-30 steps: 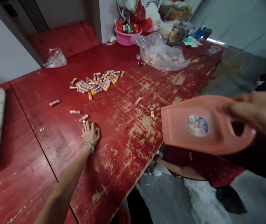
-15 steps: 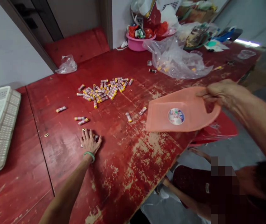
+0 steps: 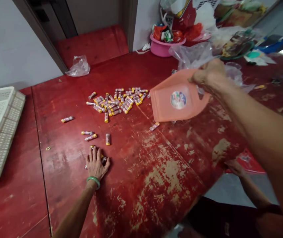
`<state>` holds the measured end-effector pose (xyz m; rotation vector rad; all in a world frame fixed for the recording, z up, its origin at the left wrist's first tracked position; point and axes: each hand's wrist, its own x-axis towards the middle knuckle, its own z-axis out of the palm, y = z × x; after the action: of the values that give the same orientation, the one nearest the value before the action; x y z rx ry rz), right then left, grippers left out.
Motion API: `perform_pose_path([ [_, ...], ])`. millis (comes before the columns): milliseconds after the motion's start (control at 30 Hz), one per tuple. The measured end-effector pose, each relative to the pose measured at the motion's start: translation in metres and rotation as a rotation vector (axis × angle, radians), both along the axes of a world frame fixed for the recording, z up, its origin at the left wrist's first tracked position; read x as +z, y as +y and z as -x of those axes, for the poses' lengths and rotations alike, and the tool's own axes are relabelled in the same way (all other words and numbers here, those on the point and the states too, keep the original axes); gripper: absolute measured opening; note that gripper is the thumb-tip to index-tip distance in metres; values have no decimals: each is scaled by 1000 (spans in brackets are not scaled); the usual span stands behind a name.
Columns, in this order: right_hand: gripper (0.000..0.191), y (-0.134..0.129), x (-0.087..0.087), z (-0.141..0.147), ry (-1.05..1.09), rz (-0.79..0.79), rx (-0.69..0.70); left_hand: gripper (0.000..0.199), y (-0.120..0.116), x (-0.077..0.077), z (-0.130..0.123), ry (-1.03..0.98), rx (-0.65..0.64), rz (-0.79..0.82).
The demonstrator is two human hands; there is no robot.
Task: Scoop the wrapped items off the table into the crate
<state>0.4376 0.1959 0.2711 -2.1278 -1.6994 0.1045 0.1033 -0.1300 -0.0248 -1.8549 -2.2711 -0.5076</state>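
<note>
A few small wrapped tubes pinned under the left hand, spread flat; right hand clenched on an orange plastic scoop.

Small wrapped tubes beneath the left hand, half hidden

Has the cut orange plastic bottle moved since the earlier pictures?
Yes: the cut orange plastic bottle has moved left, closer to the pile of small tubes.
</note>
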Motion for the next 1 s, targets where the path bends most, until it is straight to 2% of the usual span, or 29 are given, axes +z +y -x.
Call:
perform_pose_path([
  [100,10,37,-5,51,-73,-99,103,62,-1,-1,-1,-6,1,6],
  [200,21,63,-27,95,-107,-56,285,63,-2,-1,-2,-36,13,29],
  [300,35,70,-51,125,-129,72,516,63,-3,2,-4,-83,22,73],
  [400,42,63,-63,140,-158,154,697,65,-3,6,-5,-113,19,121],
  [533,41,43,-59,148,-175,160,837,66,-2,9,-7,-131,17,147],
  [667,37,13,-50,153,-198,176,867,68,-1,9,-8,-168,2,126],
  [1000,37,-117,-14,162,-225,141,839,78,0,11,-10,-193,-61,108],
])
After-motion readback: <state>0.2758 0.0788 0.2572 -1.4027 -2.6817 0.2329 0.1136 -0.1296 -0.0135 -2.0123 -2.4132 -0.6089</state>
